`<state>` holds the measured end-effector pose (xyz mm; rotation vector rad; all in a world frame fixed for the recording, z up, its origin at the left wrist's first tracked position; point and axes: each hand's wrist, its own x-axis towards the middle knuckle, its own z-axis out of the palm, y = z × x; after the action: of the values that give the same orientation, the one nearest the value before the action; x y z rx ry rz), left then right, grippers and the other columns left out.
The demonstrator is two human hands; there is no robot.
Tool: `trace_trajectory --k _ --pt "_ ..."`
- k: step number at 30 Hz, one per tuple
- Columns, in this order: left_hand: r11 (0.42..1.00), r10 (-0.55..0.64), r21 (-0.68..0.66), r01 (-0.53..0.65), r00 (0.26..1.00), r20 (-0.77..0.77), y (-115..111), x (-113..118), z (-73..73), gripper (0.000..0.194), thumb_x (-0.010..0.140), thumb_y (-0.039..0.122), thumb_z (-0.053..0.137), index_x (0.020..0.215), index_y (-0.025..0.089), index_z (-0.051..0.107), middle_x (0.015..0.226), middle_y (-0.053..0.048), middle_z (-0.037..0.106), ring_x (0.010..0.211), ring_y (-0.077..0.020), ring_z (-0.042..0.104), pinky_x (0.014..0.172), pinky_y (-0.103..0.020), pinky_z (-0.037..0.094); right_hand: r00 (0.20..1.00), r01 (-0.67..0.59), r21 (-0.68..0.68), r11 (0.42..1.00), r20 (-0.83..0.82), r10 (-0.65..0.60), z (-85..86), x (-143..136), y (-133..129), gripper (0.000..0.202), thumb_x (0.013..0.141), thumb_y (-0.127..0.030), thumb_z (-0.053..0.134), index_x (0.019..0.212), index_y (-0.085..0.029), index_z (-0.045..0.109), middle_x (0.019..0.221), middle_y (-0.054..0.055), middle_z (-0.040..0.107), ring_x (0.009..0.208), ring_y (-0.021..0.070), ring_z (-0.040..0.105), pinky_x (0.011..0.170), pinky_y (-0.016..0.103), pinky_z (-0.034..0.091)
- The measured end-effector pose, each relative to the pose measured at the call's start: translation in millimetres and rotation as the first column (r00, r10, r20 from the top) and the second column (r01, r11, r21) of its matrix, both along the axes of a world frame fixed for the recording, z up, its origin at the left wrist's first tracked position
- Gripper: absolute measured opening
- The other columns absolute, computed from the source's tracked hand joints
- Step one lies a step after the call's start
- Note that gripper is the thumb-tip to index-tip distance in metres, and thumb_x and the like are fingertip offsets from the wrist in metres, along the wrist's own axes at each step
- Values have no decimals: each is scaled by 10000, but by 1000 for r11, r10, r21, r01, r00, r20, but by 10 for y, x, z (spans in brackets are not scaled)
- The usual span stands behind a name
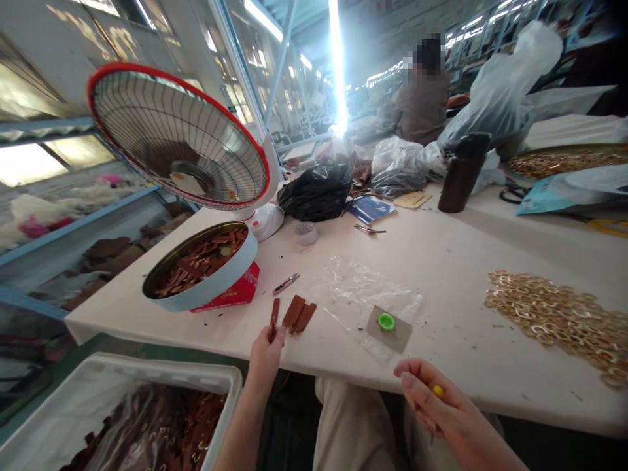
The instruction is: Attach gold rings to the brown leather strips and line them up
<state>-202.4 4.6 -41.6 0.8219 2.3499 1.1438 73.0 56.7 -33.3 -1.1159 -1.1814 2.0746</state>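
Near the table's front edge, my left hand (268,347) pinches a narrow brown strip (275,313) that stands up from its fingers. Just right of it, several brown strips (298,315) lie on the table. My right hand (432,399), at the front edge further right, is curled around a thin tool with a yellow end (437,391); part of the tool is hidden by the fingers. Between the hands and farther in, a bright green ring-shaped cap (386,321) rests on a small grey-brown square (400,332). Pink-handled snips (286,283) lie beyond the strips.
A round tin (210,288) of brown pieces sits on a red box at left, before a red-rimmed fan (181,137). Gold rings (554,311) are piled at right. A white bin (230,386) stands lower left. Behind are a dark bottle (464,173), bags and a seated person (424,98).
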Motion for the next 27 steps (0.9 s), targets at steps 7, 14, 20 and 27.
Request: trace_trajectory --k 7,14,20,27 --pt "989 137 48 -140 988 65 1 -400 -90 192 681 374 563 625 195 526 526 21 496 510 -174 485 513 -274 323 990 -138 61 989 44 135 -89 -26 -23 527 636 -704 585 718 -187 528 553 -67 364 515 84 309 463 176 284" --pt "923 3 346 -169 902 431 27 436 174 384 715 492 562 899 156 531 661 32 529 548 -101 519 493 -205 376 972 -233 203 951 49 228 42 -74 -115 503 706 -693 515 697 -190 513 531 -75 297 489 89 255 442 204 232" --pt "853 -270 463 -242 554 787 139 1282 475 301 745 396 632 917 162 552 799 -45 659 713 -141 625 643 -249 471 967 -253 420 871 95 235 131 53 -129 474 766 -616 495 876 -161 574 638 -20 456 575 133 399 536 242 343" --pt "859 -382 495 -133 478 791 16 1811 450 234 783 420 606 862 202 632 893 -49 702 869 -195 619 813 -318 444 970 -231 383 894 16 244 142 102 -197 475 797 -587 455 867 -135 581 615 -13 470 549 127 405 525 244 361"
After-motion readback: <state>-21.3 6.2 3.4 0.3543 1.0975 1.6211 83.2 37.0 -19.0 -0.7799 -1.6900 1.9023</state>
